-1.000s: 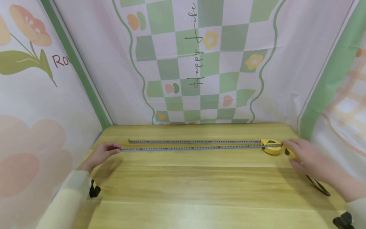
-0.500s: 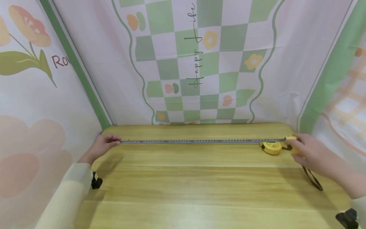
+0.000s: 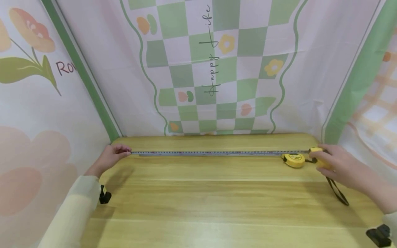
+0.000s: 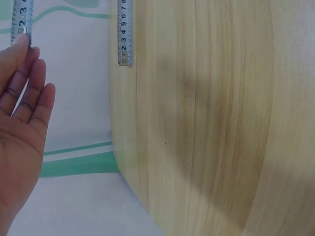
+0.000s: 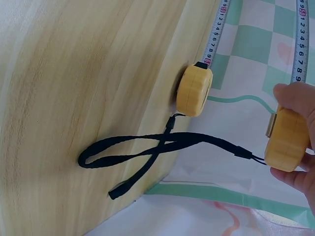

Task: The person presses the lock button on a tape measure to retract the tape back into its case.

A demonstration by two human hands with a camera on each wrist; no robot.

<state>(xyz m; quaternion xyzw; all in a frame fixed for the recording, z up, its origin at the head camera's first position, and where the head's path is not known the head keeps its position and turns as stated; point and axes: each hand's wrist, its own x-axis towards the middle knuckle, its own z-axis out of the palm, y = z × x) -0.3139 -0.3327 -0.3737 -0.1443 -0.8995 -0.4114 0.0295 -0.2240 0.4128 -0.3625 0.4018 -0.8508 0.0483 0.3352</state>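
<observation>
My left hand (image 3: 112, 156) pinches the end of a steel tape blade (image 4: 22, 17) between thumb and fingertips. Out at the right, my right hand (image 3: 341, 163) grips the yellow case of that tape measure (image 5: 286, 140), the thumb on top near the blade's mouth. The blade runs straight between both hands, raised above the table. A second yellow tape measure (image 3: 294, 160) lies on the table left of my right hand. Its own blade (image 4: 125, 34) is drawn out on the wood toward the left, mostly covered by the held blade in the head view.
The pale wooden table (image 3: 198, 199) has rounded far corners. Black wrist straps (image 5: 147, 142) hang from and lie beside the two cases. Printed cloth curtains (image 3: 204, 69) stand behind the table and at both sides.
Both hands have moved the held blade away from me, from in front of the lying blade to above it. The right hand no longer overlaps the lying case. Over the last half second little moves.
</observation>
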